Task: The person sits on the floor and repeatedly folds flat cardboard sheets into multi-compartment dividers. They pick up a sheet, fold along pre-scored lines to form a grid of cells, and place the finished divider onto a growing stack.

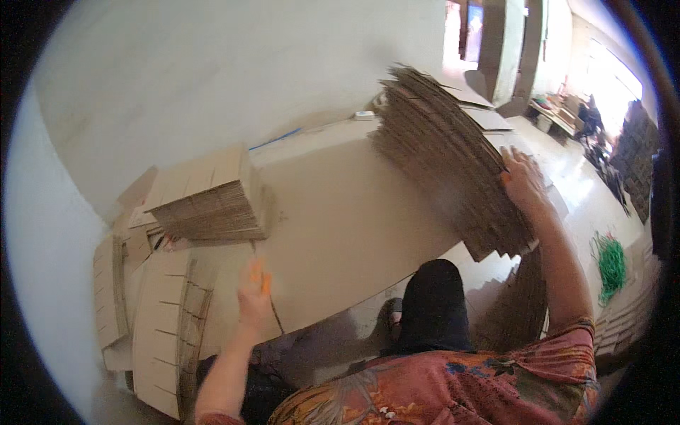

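My right hand (523,178) lies against the right edge of a tall, leaning stack of brown cardboard sheets (443,159). Its fingers stretch over the sheet edges, with orange at one fingertip. Over the near left part of the table, my left hand (255,294) is smeared by motion. Orange covers show on its fingertips, but whether it grips anything is unclear. Beyond it stands a neat block of slotted cardboard pieces (205,195). More slotted cardboard strips (159,333) stand in a bundle at the left, nearest to that hand.
Both stacks rest on a pale table (340,205) against a wall. A blue pen-like stick (276,138) and a small white box (364,115) lie along the wall side. Green string (609,265) is heaped on the right, beside more stacked cardboard (627,312).
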Demonstrator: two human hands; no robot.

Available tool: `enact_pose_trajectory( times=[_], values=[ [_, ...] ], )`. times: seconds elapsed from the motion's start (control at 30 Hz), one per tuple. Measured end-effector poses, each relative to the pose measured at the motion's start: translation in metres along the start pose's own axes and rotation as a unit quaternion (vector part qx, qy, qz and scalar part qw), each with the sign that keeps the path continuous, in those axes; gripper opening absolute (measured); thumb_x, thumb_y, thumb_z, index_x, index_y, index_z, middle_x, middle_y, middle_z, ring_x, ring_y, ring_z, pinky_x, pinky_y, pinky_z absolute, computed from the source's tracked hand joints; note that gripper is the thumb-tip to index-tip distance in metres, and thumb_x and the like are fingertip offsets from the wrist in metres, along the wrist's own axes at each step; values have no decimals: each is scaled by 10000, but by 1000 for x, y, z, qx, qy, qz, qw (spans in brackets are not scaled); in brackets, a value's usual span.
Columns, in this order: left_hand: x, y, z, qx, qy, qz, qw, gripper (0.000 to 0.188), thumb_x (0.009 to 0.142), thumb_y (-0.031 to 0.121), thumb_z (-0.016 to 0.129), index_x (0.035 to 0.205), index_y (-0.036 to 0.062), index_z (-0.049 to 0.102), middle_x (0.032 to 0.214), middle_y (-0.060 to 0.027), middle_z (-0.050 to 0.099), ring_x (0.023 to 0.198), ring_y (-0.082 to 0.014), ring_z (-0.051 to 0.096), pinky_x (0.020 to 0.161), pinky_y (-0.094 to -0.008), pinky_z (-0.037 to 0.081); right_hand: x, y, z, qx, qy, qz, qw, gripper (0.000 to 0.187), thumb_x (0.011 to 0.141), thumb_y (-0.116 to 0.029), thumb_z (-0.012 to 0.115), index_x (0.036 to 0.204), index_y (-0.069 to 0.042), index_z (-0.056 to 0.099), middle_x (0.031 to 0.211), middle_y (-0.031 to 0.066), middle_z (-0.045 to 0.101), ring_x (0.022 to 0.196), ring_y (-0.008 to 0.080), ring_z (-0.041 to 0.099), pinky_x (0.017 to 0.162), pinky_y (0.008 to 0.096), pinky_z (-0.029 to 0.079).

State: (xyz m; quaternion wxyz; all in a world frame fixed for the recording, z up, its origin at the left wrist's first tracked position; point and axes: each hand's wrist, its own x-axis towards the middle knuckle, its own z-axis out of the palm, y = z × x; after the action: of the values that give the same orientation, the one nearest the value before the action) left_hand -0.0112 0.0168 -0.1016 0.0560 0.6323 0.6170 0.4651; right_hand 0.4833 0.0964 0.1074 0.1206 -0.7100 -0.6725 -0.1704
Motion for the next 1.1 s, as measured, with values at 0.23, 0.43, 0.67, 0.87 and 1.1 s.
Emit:
enact_pose_trajectory(
  times=[0.23, 0.43, 0.67, 0.87, 1.1],
  values=[
    [160, -3, -57, 297, 94, 118, 943, 439, 846, 136, 617, 1243, -3, 492, 1404, -171, 353, 1276, -359, 341, 1041, -443, 315, -55, -55, 38, 131, 171, -188, 958, 539, 753, -81, 655, 1264, -53, 486, 1333, 190, 441, 1264, 379, 376, 1044, 507, 288],
    [224, -5, -52, 244, -77, -26, 966, 348, 860, 153, 606, 1180, 16, 586, 1141, -186, 610, 1052, -325, 568, 900, -391, 439, -114, -125, 92, 330, 25, -310, 891, 412, 730, -103, 672, 1113, -1, 560, 1205, 198, 532, 1154, 370, 480, 952, 474, 401],
    [256, -39, -69, 88, -77, -19, 993, 249, 856, 138, 606, 1079, 44, 664, 955, -143, 688, 874, -204, 633, 792, -314, 469, -140, -168, 109, 449, -130, -336, 817, 318, 774, -60, 659, 1072, 17, 576, 1040, 216, 611, 928, 402, 588, 785, 422, 500],
    [249, -47, -66, 109, -7, 9, 994, 236, 860, 115, 616, 1076, 32, 665, 865, -1, 666, 739, -109, 561, 676, -259, 449, -146, -190, 117, 533, -133, -306, 778, 267, 789, -36, 642, 1049, 6, 592, 968, 214, 626, 851, 389, 600, 702, 408, 496],
    [227, 6, -93, 10, 29, -5, 1000, 241, 895, 62, 543, 1111, 58, 648, 944, -16, 668, 803, -102, 560, 735, -219, 446, -155, -196, 114, 579, -211, -263, 743, 215, 849, -67, 605, 1053, 0, 606, 982, 168, 647, 833, 328, 638, 708, 357, 501]
  ],
)
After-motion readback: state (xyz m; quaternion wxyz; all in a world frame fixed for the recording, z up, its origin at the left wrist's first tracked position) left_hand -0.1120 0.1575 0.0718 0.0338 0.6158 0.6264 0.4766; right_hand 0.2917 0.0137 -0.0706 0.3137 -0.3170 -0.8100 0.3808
